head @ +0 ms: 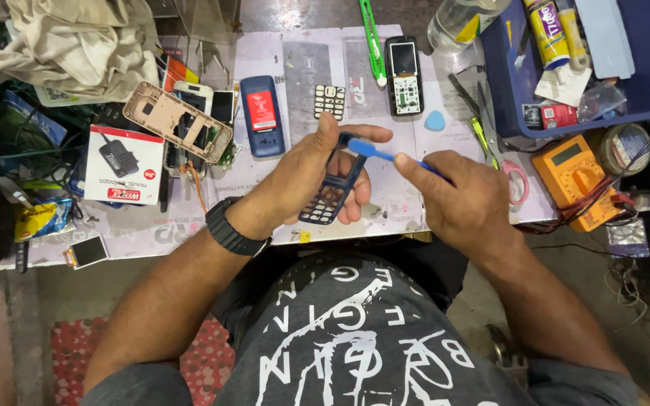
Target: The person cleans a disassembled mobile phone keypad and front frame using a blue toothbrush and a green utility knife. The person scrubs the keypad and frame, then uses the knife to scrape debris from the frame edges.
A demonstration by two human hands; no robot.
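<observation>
I see a cluttered bench (pixel 280 56); bare floor shows at lower left. My left hand (pixel 306 177) clasps a blue frame (pixel 334 188); my right hand (pixel 457 195) pinches a brush (pixel 374 152) at centre.

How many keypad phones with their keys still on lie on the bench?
2: a blue phone left of the loose keypad, a black phone right of it. Clutter at left may hide more.

Bench (pixel 152 233), pale mat, cluttered; grey floor (pixel 641 331) below; red patterned rug (pixel 77 346); cloth (pixel 62 37) heaped at corner.
</observation>
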